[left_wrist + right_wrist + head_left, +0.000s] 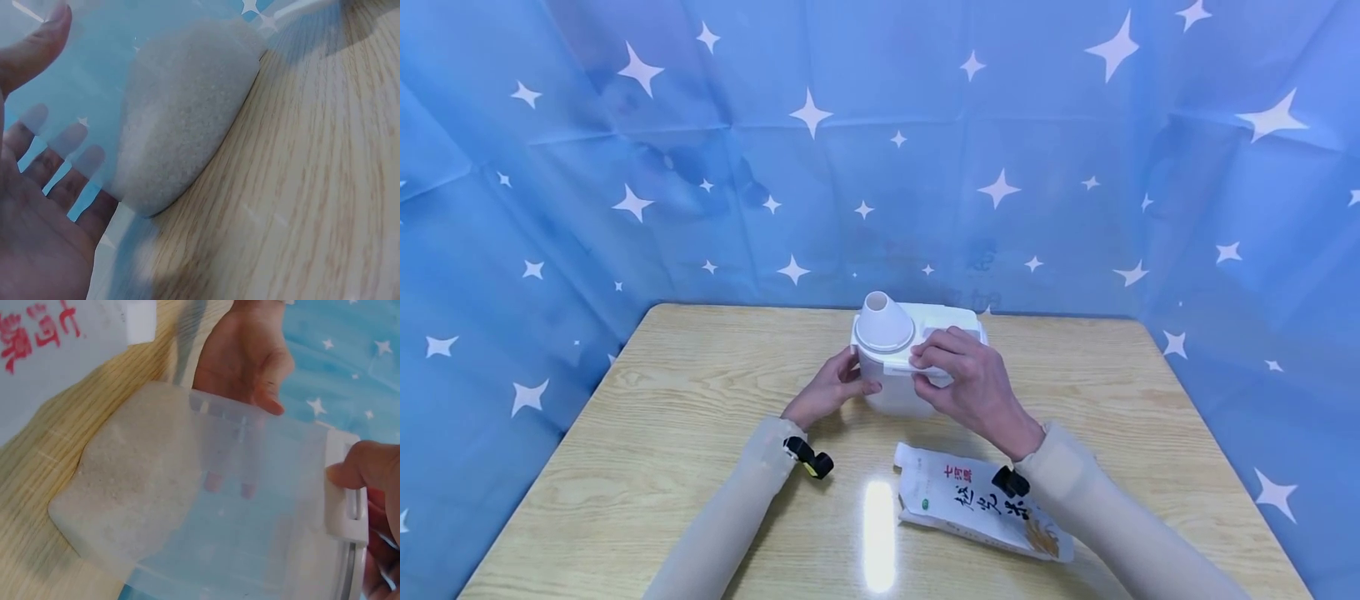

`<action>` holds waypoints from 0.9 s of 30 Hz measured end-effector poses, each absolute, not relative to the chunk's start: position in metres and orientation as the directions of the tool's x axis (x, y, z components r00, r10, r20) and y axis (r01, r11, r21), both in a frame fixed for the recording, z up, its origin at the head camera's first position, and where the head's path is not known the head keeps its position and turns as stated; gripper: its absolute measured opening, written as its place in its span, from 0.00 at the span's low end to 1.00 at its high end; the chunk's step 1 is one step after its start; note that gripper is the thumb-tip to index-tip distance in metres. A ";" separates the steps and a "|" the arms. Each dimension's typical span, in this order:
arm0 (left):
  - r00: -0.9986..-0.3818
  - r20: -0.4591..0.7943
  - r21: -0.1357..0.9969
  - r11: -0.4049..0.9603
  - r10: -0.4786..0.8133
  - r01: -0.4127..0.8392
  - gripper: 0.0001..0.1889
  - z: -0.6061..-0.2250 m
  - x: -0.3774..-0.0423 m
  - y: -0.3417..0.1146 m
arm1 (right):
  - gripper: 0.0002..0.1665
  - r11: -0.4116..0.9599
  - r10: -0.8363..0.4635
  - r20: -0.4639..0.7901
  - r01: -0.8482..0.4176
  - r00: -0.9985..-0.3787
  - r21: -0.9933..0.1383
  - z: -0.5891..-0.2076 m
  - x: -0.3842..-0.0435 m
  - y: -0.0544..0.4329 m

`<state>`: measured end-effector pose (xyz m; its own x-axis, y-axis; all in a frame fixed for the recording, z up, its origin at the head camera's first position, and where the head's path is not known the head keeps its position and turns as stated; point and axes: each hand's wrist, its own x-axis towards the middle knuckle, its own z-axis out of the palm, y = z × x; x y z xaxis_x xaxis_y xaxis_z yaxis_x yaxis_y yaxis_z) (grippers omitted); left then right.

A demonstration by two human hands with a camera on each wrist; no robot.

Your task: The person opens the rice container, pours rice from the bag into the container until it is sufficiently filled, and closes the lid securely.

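A translucent rice storage container [895, 396] stands at the table's back middle, with rice [134, 469] in its lower part. Its white lid [344, 519] bears a white cone-shaped piece [883, 323] at the left. My left hand [829, 387] touches the container's left end, thumb in front and fairly straight, spread fingers along the wall; the left wrist view shows its palm [44, 231] off the wall. At the lid's front edge my right hand [973, 383] pinches the latch, thumb [356, 467] on its face and the other fingers curled at the top, partly hidden.
A white printed rice bag [958, 500] lies in front of the container, partly under the right forearm. The wooden table [700, 400] ends at a blue curtain [880, 167] with white stars. Both sleeved forearms reach in from the front.
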<state>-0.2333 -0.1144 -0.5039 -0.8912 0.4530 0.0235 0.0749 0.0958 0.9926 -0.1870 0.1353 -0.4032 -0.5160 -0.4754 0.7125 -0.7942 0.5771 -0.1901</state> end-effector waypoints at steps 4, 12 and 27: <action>-0.892 0.025 0.990 0.114 0.450 0.086 0.40 -0.505 -0.235 -0.115 | 0.11 0.573 -0.495 0.689 -0.795 -0.529 -0.198 -0.402 -0.188 0.137; -0.902 -0.008 0.987 0.148 0.432 0.062 0.43 -0.500 -0.228 -0.109 | 0.11 0.523 -0.583 0.588 -0.813 -0.561 -0.258 -0.391 -0.193 0.152; -0.982 0.124 0.952 0.261 0.143 0.158 0.54 -0.485 -0.200 -0.079 | 0.18 0.498 -0.536 0.510 -0.740 -0.673 -0.453 -0.359 -0.211 0.180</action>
<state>-0.2000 -0.0794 -0.4853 -0.9819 0.1435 0.1237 0.1581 0.2607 0.9524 -0.2113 0.1802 -0.3591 -0.6726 -0.5361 0.5101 -0.7399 0.4977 -0.4526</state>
